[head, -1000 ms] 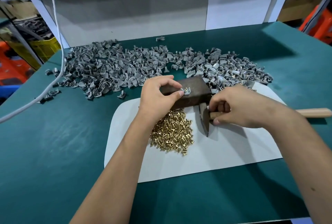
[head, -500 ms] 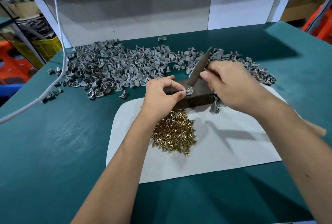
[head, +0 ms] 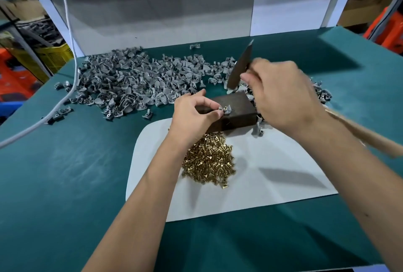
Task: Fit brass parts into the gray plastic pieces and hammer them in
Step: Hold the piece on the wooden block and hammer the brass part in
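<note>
I see one small gray piece (head: 226, 109) with a brass part in it, sitting on top of a dark block (head: 236, 110). My left hand (head: 193, 116) pinches it between thumb and finger to keep it there. My right hand (head: 281, 95) is curled tight round the hammer (head: 241, 65), whose head is up in the air above the block (it looks blurry). Just below the block lies a pile of brass parts (head: 209, 161) on a white mat (head: 272, 180). Behind, a big heap of gray pieces (head: 130, 81) spreads over the green table (head: 65, 173).
</note>
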The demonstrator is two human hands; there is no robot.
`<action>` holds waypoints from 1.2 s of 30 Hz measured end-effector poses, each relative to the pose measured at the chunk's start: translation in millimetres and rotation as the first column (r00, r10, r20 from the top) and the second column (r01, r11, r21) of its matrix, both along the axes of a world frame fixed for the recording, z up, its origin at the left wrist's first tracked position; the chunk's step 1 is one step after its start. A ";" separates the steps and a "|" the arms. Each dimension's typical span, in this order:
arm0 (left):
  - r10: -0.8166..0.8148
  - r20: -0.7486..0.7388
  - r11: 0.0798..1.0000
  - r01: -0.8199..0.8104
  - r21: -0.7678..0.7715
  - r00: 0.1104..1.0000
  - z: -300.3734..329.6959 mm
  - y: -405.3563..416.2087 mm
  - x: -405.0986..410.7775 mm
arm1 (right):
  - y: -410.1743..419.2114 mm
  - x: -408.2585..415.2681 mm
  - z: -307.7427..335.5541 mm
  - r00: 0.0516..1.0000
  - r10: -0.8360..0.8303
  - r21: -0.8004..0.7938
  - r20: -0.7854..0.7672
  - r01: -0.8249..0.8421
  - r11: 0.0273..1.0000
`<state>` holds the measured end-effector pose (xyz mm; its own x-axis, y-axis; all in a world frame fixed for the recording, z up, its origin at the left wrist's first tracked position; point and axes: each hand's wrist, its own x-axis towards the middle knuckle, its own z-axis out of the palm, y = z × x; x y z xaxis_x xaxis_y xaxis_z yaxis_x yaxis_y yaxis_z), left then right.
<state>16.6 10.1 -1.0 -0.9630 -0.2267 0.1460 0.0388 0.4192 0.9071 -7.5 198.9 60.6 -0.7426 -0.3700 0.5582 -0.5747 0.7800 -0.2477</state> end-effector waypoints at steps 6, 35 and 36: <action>0.009 0.015 1.000 -0.009 0.001 1.000 2.3 1.6 0.1 | -5.3 2.7 -9.8 0.968 -0.037 0.166 0.249 -0.005 0.986; -0.018 0.027 0.999 0.017 0.029 0.999 -0.5 0.9 1.5 | 0.7 -5.5 -11.4 0.965 -0.049 0.180 0.256 0.002 0.984; -0.015 0.030 1.000 0.014 0.026 0.999 -0.5 1.3 1.8 | 4.2 -7.4 -10.2 0.966 -0.049 0.178 0.254 0.003 0.984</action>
